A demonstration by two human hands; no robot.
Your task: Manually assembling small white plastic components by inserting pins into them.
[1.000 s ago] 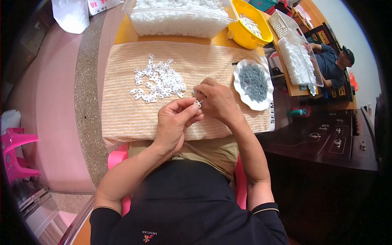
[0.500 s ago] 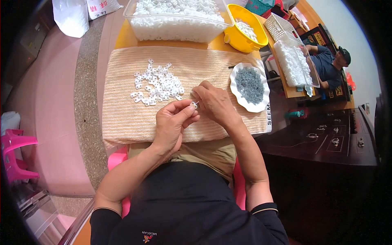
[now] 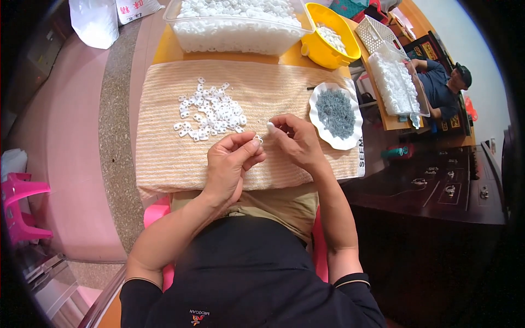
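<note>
Plastic, by its look, made up the small white looped piece (image 3: 259, 140) at the centre of things, held just above the striped cloth (image 3: 164, 158) in front of the person's lap. The left hand (image 3: 232, 161) had it pinched between thumb and forefinger, its loops showing past the fingertips and the other fingers curled beneath. It would likely handle as very light and stiff, a little slick, and easier to drop than to break; the outer edges seemed the best hold, leaving the holes uncovered. Just beside it, the right hand (image 3: 298, 145) was raised with the thumb and forefinger brought toward each other; a white bit (image 3: 270, 127) showed at their tips, though whether it was gripped or was a covering on a fingertip could not be told. Beyond the left hand lay a loose pile of white two-holed pieces (image 3: 219, 112), apparently just as light and rigid. To the right of the right hand, a scalloped white plate (image 3: 350, 143) carried a heap of thin grey pieces (image 3: 335, 113). Past the cloth's far edge stood a clear bin (image 3: 229, 41) full of white pieces, with a yellow basin (image 3: 322, 53) beside it, and farther right a co-worker (image 3: 437, 82) sat behind another filled tub (image 3: 394, 82).
</note>
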